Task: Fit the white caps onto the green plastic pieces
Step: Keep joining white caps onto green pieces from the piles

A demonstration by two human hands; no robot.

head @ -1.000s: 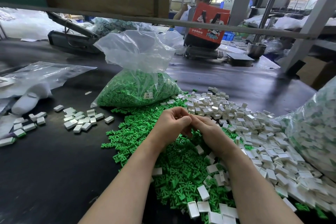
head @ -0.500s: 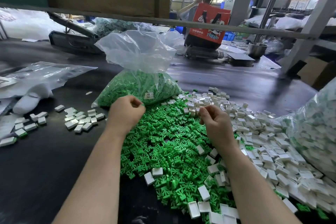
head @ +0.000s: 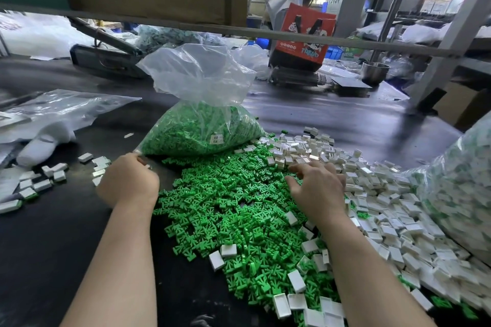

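The dark bench (head: 53, 260) carries a wide heap of green plastic pieces (head: 233, 210) at its middle, merging toward the right edge into the white caps (head: 385, 194). The right hand (head: 316, 191) reaches with fingers (head: 296, 168) spread where the heaps meet; it should probably pick one cap, hollow side up. The left hand (head: 127, 180) is curled by the finished pieces (head: 57, 174) near the left edge; whether it pinches anything I cannot tell.

Before us, bare black table (head: 53, 247) at eight o'clock; green pieces (head: 225, 207), bag (head: 202, 125) blocking twelve.
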